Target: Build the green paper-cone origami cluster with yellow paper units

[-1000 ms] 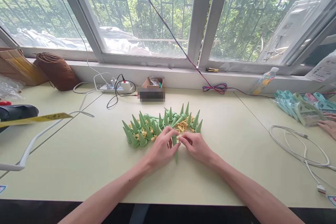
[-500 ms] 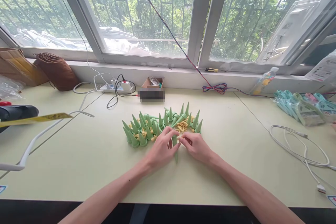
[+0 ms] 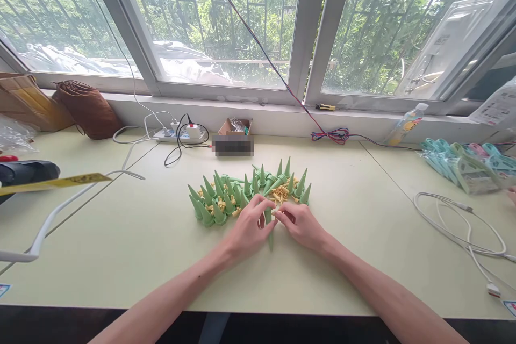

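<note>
My left hand (image 3: 250, 224) grips a green plastic cone-shaped spike (image 3: 270, 237) between thumb and fingers, its point aimed down toward me. From the right, my right hand (image 3: 302, 226) pinches a small pale-yellow plastic piece (image 3: 274, 212) against the spike's side, near its wide end. Fingertips partly cover that piece. Just beyond both hands, several more green spikes (image 3: 207, 217) stand point-up or lie on the table. A heap of small yellow plastic pieces (image 3: 279, 193) lies among them on the right, and others are scattered between the left-hand spikes.
The pale table (image 3: 322, 285) runs up to a windowsill. At the back are a small cardboard box (image 3: 235, 126), a power strip (image 3: 161, 135) and bundled red-blue wire (image 3: 330, 136). A white cable (image 3: 463, 242) and bagged teal items (image 3: 463, 164) lie at right. A yellow strip (image 3: 56, 184) juts in from the left.
</note>
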Available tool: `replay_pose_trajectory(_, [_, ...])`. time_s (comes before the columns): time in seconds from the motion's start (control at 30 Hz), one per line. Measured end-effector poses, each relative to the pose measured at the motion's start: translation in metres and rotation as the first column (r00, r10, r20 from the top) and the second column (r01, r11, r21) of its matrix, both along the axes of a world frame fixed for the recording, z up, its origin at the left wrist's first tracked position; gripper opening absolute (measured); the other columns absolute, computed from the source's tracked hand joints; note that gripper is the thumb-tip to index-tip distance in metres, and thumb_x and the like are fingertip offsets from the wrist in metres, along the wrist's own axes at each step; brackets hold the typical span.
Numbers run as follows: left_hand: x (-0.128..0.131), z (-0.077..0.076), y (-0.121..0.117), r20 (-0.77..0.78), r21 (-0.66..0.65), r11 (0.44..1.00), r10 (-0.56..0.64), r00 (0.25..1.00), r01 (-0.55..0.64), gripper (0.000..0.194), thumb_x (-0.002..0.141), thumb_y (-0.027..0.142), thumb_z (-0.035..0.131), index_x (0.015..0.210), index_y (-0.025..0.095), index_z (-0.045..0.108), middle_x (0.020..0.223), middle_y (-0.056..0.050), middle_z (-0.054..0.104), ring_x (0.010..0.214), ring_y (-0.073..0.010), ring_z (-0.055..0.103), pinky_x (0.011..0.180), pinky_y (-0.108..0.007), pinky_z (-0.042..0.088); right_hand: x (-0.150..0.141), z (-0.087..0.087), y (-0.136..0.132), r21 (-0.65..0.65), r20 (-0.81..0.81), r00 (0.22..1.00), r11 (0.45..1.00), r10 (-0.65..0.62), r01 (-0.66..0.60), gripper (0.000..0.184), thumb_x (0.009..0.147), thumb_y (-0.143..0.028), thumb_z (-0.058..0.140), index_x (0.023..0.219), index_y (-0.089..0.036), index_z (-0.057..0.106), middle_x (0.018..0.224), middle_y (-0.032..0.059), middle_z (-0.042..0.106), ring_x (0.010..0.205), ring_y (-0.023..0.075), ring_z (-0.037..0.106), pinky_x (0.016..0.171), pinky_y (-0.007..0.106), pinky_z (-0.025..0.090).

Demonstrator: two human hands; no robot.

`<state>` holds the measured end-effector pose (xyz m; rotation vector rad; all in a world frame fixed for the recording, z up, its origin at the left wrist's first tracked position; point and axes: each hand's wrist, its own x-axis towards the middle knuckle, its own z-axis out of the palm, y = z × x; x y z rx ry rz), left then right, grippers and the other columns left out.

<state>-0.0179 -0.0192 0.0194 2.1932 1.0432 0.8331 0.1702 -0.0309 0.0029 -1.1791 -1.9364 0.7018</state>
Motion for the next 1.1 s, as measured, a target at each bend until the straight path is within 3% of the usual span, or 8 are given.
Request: replay_pose_trajectory(1.1, [-0.0007,-0.0006,0.0009,-0.008,-0.007,1.000,-0.003,1.000,0.003,0.013,0.090,0.018,0.058,0.103,0.023,0.058,0.105,-0.001,0.053,0.063,-0.0074,0.054,0.061,-0.024,0.050,0.0003,-0.0006,-0.0003,0.009,0.018,1.000,1.000,-0.003,0.003,0.031,0.100,-0.031,0.047,0.074,-0.019,0.057,0.062,-0.0019,0.052,0.056,0.0126,0.045,0.056,0.025,0.034])
